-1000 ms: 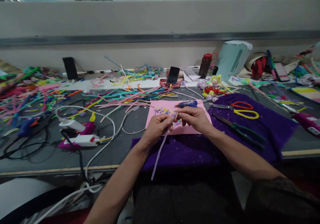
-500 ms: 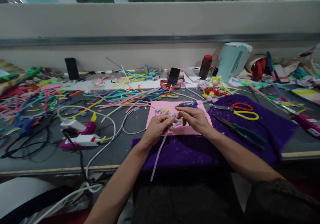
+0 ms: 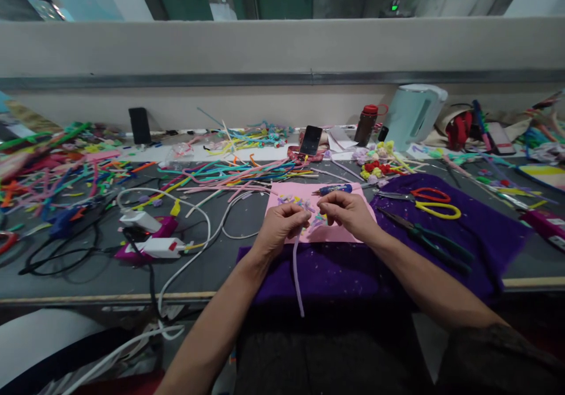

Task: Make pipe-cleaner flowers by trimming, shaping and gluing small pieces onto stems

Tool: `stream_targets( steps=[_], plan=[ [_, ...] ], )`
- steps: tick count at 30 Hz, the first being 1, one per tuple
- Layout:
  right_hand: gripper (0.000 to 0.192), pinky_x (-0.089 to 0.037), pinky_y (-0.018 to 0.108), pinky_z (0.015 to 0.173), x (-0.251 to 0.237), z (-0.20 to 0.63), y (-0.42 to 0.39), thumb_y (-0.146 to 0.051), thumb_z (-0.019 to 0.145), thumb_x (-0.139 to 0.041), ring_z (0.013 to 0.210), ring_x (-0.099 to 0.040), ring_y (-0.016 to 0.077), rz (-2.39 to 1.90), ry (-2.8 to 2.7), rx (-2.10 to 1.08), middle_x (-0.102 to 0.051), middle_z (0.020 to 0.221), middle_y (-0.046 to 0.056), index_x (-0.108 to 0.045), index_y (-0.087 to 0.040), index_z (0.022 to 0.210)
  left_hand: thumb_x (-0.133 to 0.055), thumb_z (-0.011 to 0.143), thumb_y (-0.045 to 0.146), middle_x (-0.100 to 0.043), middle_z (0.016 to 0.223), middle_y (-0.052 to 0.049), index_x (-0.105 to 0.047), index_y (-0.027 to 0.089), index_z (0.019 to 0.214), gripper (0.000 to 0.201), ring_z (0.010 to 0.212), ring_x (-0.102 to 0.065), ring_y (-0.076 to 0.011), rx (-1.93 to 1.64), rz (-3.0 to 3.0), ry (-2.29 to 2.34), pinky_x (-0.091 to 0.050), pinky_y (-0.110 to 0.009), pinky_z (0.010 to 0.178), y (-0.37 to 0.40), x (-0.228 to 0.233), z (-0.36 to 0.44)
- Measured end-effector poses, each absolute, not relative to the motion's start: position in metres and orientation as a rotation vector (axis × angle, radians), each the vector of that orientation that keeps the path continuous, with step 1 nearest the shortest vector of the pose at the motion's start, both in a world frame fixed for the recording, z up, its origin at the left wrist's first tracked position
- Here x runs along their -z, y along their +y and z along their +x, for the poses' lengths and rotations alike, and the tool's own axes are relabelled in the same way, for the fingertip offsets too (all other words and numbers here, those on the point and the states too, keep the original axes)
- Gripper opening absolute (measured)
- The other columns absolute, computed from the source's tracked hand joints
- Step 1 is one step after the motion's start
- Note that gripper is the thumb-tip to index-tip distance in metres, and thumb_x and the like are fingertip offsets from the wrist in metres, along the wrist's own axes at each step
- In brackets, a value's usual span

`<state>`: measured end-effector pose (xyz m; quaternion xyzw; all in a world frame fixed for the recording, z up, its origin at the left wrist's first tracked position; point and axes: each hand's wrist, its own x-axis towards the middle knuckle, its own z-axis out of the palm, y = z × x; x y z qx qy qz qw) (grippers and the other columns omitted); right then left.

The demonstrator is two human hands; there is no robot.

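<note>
Lilac stem [image 3: 297,277] hangs from left hand [image 3: 280,225] near pink sheet [image 3: 324,238].
Left grip pinches the stem — right hand [image 3: 351,212] curls close by, its grip's contents cannot be determined.

Craft workshop, long workbench [image 3: 216,272], scattered pipe cleaners [image 3: 242,175], scissors [image 3: 414,196], pliers [image 3: 417,233]

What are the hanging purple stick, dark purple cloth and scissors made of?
The purple stick may be fuzzy fibre: matte, gently curved. The cloth looks like soft fabric: dull, wrinkled. The scissors: probably metal blades, greyish; handles likely plastic, smooth, brightly coloured.
</note>
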<state>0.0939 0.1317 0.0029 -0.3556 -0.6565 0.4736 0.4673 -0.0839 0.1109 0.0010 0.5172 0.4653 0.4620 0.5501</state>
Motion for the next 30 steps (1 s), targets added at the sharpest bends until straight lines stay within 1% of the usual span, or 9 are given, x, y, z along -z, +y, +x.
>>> stream_targets(
  steps=[2,6,11,17,23,30],
  plan=[
    [0.023,-0.038,0.018,0.039,-0.0035,0.0950,0.1329,-0.033,0.071,-0.067,0.045,-0.051,0.0068,-0.861,-1.587,-1.201,-0.058,0.059,-0.002,-0.066,-0.014,0.084,-0.072,0.061,0.039,-0.047,0.043,0.005,-0.060,0.014,0.059,0.028,0.036,-0.031,-0.0039,-1.082,1.261,1.123,-0.021,-0.019,0.037,0.1108,0.0004,-0.0836],
    [0.033,-0.040,0.018,0.041,-0.0015,0.0954,0.1346,-0.034,0.069,-0.069,0.050,-0.054,0.0073,-0.826,-1.631,-1.241,-0.063,0.069,0.001,-0.067,-0.015,0.096,-0.071,0.062,0.041,-0.047,0.045,0.004,-0.059,0.014,0.058,0.030,0.039,-0.031,-0.0043,-1.066,1.348,1.177,-0.021,-0.020,0.039,0.1095,0.0023,-0.0825],
    [0.037,-0.040,0.018,0.040,0.0012,0.0950,0.1354,-0.036,0.070,-0.069,0.049,-0.053,0.0062,-0.793,-1.681,-1.203,-0.065,0.079,0.002,-0.067,-0.018,0.102,-0.069,0.064,0.039,-0.052,0.050,0.003,-0.061,0.014,0.059,0.027,0.042,-0.033,-0.0052,-1.083,1.426,1.170,-0.023,-0.020,0.042,0.1078,0.0026,-0.0804],
    [0.032,-0.041,0.018,0.042,-0.0001,0.0954,0.1343,-0.032,0.071,-0.068,0.050,-0.052,0.0059,-0.773,-1.710,-1.186,-0.064,0.076,0.000,-0.068,-0.019,0.100,-0.068,0.065,0.037,-0.048,0.047,0.004,-0.061,0.014,0.058,0.025,0.041,-0.031,-0.0047,-1.034,1.449,1.168,-0.022,-0.020,0.041,0.1072,-0.0005,-0.0801],
    [0.025,-0.044,0.018,0.043,0.0014,0.0955,0.1351,-0.032,0.072,-0.067,0.051,-0.054,0.0061,-0.745,-1.719,-1.175,-0.064,0.081,0.001,-0.069,-0.020,0.094,-0.068,0.066,0.036,-0.053,0.051,0.003,-0.061,0.014,0.060,0.024,0.042,-0.033,-0.0046,-1.040,1.435,1.142,-0.023,-0.020,0.041,0.1073,0.0015,-0.0794],
    [0.022,-0.046,0.020,0.044,0.0007,0.0949,0.1350,-0.031,0.073,-0.067,0.049,-0.055,0.0058,-0.740,-1.707,-1.156,-0.064,0.081,0.001,-0.070,-0.017,0.089,-0.068,0.066,0.036,-0.051,0.049,0.004,-0.060,0.014,0.059,0.024,0.040,-0.033,-0.0042,-1.037,1.406,1.125,-0.023,-0.020,0.040,0.1070,0.0017,-0.0785]
  ],
)
